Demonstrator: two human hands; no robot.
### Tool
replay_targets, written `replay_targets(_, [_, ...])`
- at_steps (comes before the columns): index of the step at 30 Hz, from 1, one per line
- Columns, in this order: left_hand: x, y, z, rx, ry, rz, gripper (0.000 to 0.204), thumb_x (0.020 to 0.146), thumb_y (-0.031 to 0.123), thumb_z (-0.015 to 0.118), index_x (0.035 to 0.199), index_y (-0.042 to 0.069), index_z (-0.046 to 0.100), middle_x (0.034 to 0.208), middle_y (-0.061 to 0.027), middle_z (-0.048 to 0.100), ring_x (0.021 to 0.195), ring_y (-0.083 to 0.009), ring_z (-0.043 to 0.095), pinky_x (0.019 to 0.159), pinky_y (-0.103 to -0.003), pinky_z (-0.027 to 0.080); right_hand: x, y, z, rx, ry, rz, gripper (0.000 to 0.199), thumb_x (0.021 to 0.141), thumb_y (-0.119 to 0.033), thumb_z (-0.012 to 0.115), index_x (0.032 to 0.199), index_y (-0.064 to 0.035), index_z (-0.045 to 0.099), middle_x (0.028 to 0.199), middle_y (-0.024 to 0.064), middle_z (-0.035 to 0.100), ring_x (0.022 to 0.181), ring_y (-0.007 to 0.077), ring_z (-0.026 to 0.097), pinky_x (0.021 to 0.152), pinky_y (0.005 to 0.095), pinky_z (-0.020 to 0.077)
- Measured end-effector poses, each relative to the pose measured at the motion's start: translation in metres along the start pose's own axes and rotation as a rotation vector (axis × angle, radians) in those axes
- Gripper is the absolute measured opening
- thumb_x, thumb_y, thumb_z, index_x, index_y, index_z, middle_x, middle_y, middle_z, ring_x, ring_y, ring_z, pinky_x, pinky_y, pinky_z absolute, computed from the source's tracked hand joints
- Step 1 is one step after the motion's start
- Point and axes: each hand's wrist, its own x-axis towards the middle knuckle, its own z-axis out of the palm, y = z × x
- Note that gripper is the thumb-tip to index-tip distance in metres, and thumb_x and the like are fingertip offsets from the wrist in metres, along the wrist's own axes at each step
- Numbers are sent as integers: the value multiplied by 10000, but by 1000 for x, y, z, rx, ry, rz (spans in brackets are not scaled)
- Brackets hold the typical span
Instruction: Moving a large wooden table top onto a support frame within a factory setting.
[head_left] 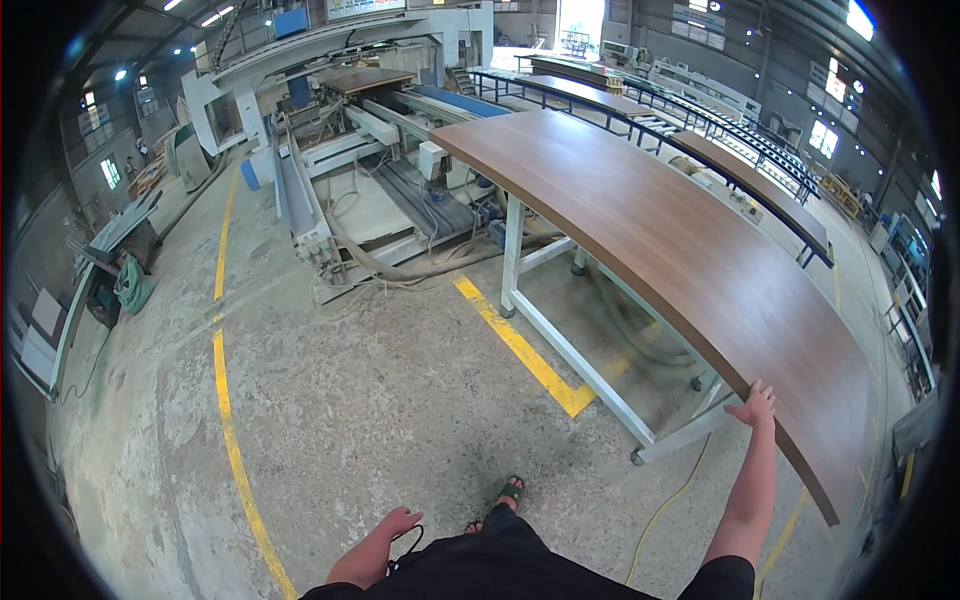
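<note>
Nearest camera: the person's dark trousers and a sandalled foot on the grey concrete floor
Left hand: hangs low beside the thigh, fingers loosely curled, a thin black cord at it; whether it pinches the cord cannot be told
Right hand: arm stretched out, fingers spread flat on the near edge of the long brown wood-veneer panel, thumb out; resting, not clasping
Panel position: lies flat on the white steel roller stand, its far end toward the grey panel-processing machine, its near end overhanging the frame
Surroundings: yellow floor lines, a yellow cable, further brown panels on the roller conveyor
Progress, judged: panel out of the machine and fully supported; only one hand laid on, no lift or slide evident, handling barely begun
</note>
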Motion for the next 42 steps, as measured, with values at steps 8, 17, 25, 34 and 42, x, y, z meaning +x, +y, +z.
replay_targets(8, [-1, 0, 0, 54, 14, 5, 848, 893, 679, 606, 1338, -43, 634, 1402, -284, 595, 1339, -402, 556, 1123, -450, 438, 7, 4, 4, 12, 16, 2, 1358, 653, -526, 903, 1653, -84, 99, 1689, 299, 94, 1567, 459, 123, 1247, 587, 205])
replay_targets(17, [-7, 2, 0, 29, 4, -5, 846, 889, 656, 628, 1356, -49, 616, 1398, -299, 592, 1333, -412, 560, 1119, -447, 445, 5, 2, 2, -14, 16, -1, 1366, 650, -547, 904, 1652, -78, 102, 1685, 301, 109, 1555, 476, 154, 1237, 576, 246])
replay_targets(25, [-15, 3, 1, 9, 16, -12, 846, 881, 660, 641, 1346, -47, 625, 1373, -300, 610, 1321, -411, 572, 1106, -453, 456, 4, 3, 3, -6, 26, -7, 1382, 629, -533, 914, 1650, -72, 105, 1680, 314, 105, 1554, 480, 154, 1231, 590, 249])
replay_targets(34, [-14, 4, 1, 6, 24, -22, 833, 878, 661, 645, 1327, -40, 639, 1361, -294, 619, 1305, -410, 583, 1094, -456, 466, 0, 1, -1, -4, 5, 1, 1383, 635, -537, 919, 1653, -82, 99, 1692, 286, 100, 1566, 454, 132, 1248, 580, 220])
replay_targets(42, [-15, 1, 7, 18, 59, 15, 814, 884, 692, 618, 1286, -13, 679, 1360, -274, 628, 1311, -397, 580, 1094, -447, 462, 1, 5, -5, 15, -12, -17, 1410, 611, -548, 926, 1650, -72, 101, 1690, 293, 95, 1565, 459, 131, 1245, 578, 228])
